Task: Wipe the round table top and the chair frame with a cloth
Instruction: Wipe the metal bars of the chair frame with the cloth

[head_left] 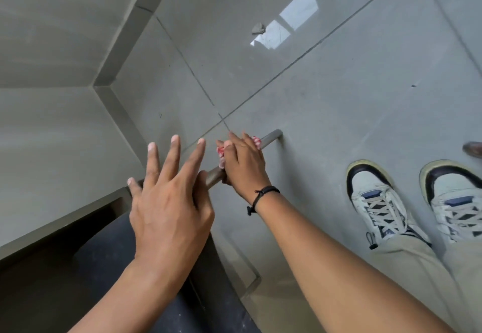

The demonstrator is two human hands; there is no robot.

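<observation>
A grey metal tube of the chair frame (270, 138) runs slantwise across the middle of the view, above the floor. My right hand (243, 164) is closed around this tube with a red and white cloth (221, 153) wrapped under its fingers; bits of cloth show on both sides of the hand. My left hand (169, 202) rests on the lower left stretch of the tube, thumb hooked around it and fingers spread apart. The dark chair seat (109, 267) lies below my left forearm. The round table top is out of sight.
Grey floor tiles (339, 84) fill the view, with a wall and skirting (117, 53) at the left. My two white sneakers (380, 202) stand at the right. A small stone-like scrap (258, 28) lies on the floor near a window reflection.
</observation>
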